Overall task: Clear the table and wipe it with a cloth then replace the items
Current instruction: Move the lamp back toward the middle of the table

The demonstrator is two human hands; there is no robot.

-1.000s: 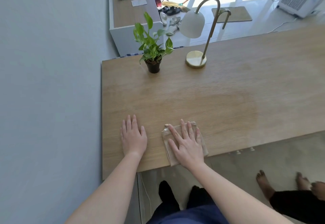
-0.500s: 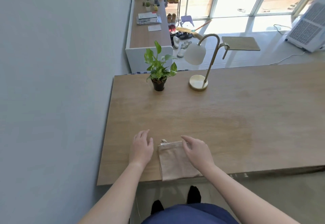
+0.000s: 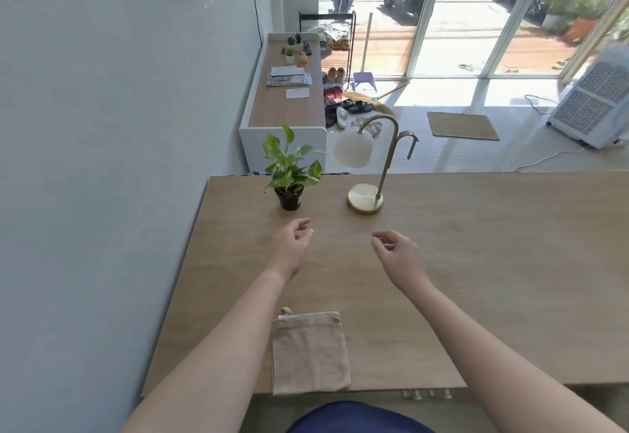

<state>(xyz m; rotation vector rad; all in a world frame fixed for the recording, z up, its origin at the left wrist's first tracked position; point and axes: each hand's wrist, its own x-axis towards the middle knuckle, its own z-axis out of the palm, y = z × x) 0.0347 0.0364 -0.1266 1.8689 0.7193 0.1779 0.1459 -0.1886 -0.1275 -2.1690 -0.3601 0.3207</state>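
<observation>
A folded beige cloth lies flat at the near edge of the wooden table, between my two forearms. At the far side stand a small potted plant in a black pot and a brass desk lamp with a white shade. My left hand hovers over the table just short of the plant, fingers loosely curled and holding nothing. My right hand hovers just short of the lamp's round base, also holding nothing.
A grey wall runs along the table's left edge. Beyond the table's far edge stand a low wooden counter with papers and small pots, shoes on the floor, a door mat and a white cooler unit at the right.
Both hands have left the cloth and moved forward across the table toward the plant and lamp. The cloth stays at the near edge. My view has tilted up.
</observation>
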